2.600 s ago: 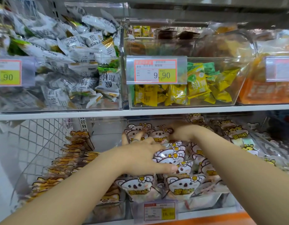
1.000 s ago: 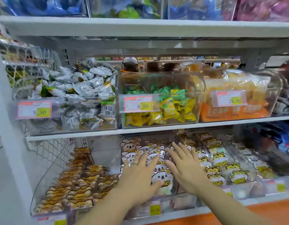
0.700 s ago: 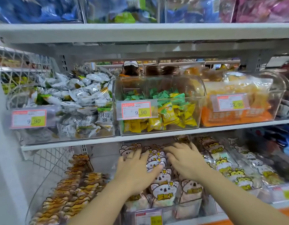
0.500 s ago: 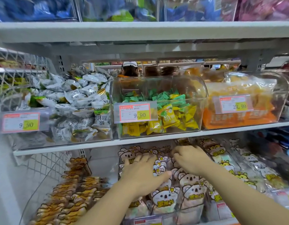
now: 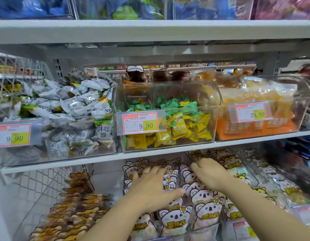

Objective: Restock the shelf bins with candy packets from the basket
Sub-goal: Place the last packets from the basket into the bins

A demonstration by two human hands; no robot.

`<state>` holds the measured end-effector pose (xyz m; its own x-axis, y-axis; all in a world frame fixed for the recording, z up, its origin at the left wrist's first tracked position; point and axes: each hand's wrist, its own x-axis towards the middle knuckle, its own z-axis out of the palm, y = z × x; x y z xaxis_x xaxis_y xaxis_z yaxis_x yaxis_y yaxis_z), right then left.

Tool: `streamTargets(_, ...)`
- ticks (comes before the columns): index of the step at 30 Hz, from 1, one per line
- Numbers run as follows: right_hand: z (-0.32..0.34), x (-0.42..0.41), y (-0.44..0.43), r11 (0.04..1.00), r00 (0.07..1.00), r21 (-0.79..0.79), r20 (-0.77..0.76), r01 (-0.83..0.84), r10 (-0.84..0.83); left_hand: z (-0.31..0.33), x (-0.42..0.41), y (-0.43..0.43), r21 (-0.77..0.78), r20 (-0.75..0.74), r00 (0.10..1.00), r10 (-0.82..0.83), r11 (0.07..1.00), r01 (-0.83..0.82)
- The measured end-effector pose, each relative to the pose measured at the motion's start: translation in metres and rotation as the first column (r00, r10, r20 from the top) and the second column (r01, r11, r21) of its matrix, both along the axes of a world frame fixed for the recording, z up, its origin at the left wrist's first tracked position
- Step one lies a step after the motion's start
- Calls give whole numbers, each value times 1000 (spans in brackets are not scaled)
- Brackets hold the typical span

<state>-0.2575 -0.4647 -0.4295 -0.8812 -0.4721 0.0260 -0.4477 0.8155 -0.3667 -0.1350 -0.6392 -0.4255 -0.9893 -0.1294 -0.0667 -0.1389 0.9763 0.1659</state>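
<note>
— What lies nearest?

— Two bare forearms come up from the bottom edge toward the lower shelf. The left hand (image 5: pixel 150 190) lies palm down on the koala packets (image 5: pixel 175 218). Its fingers are stretched out and spread, the thumb points right, and it grips nothing. A ring (image 5: pixel 145 173) sits on one finger.

— And the other one?

— The right hand (image 5: pixel 210 174) rests a little further back on the same packets, knuckles up, fingers bent down among them. The fingertips are hidden, so I cannot tell whether it pinches a packet or only presses.

— Where do those packets sit?

— They stand upright in rows in a clear bin (image 5: pixel 205 228) on the lower shelf, faces to the front. Brown bear-face packets (image 5: pixel 76 206) are beside them on the left, and yellow animal-face packets (image 5: pixel 232 165) on the right.

— And above?

— On the middle shelf (image 5: pixel 150 154) is a domed bin of green and yellow sweets (image 5: pixel 182 126) with a 9.90 price tag (image 5: pixel 140 124). White-wrapped sweets (image 5: pixel 72 108) are heaped to its left. Orange packs (image 5: pixel 255 126) sit to its right behind a 29.90 tag (image 5: pixel 250 114).

— Farthest back?

— Through the gap behind the middle bins a person's white cap (image 5: pixel 135 68) shows. Blurred blue packages (image 5: pixel 29 6) fill the top shelf.
</note>
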Motion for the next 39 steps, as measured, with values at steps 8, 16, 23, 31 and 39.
streamTargets(8, -1, 5, 2, 994, 994, -72, -79, -84, 78, -1, -4, 4, 35, 43, 997, -64, 997, 62)
streamTargets(16, -3, 28, 21, 973, 943, -87, -277, -214, 182, 7, 16, -3, 45, -28, 996, -83, 995, 84)
streamTargets(23, -7, 120, 23, 860, 783, -264, -583, -436, 218, -3, 107, 14, -15, -520, 829, -203, 973, 229)
streamTargets(31, -167, 232, 8, 913, 914, -32, -16, -406, 406, -181, 242, 10, 339, -192, 978, 83, 941, -13)
streamTargets(39, -302, 248, -4, 862, 782, 204, 552, -463, 289, -325, 286, -45, 314, 455, 858, 237, 859, -404)
